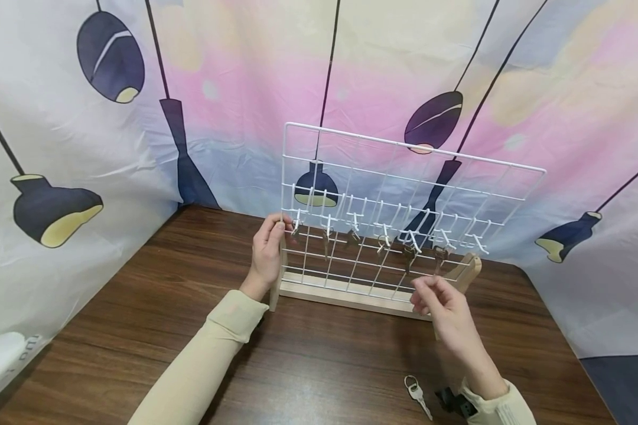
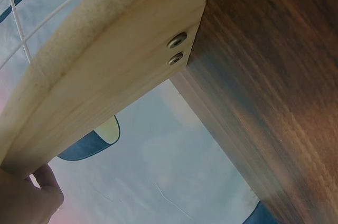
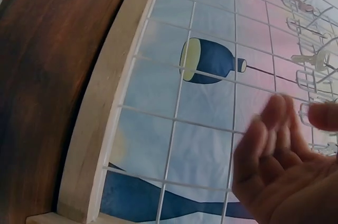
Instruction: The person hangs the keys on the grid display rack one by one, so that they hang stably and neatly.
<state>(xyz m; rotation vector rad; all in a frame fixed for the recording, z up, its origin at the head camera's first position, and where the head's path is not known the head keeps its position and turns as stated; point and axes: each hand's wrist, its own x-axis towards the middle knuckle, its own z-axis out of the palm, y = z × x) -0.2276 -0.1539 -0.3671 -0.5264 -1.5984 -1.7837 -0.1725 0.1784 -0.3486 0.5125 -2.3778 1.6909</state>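
A white wire grid rack (image 1: 414, 146) stands upright on a wooden base (image 1: 345, 293). Several keys (image 1: 440, 254) hang from white hooks across its middle, while the far-right hook (image 1: 477, 242) is bare. My left hand (image 1: 266, 254) grips the rack's left wooden support, whose outer side (image 2: 116, 71) fills much of the left wrist view. In front of the grid's lower right, my right hand (image 1: 449, 310) is raised with loosely bent fingers. The right wrist view shows nothing between its thumb and fingers (image 3: 259, 145). A loose key (image 1: 417, 395) with a ring lies on the table nearer me.
The rack stands on a dark wooden table (image 1: 319, 360). Behind it hangs a pastel cloth (image 1: 234, 77) printed with lamps. A white object (image 1: 2, 360) with lettering is at the left edge. A black device (image 1: 454, 402) sits by my right wrist.
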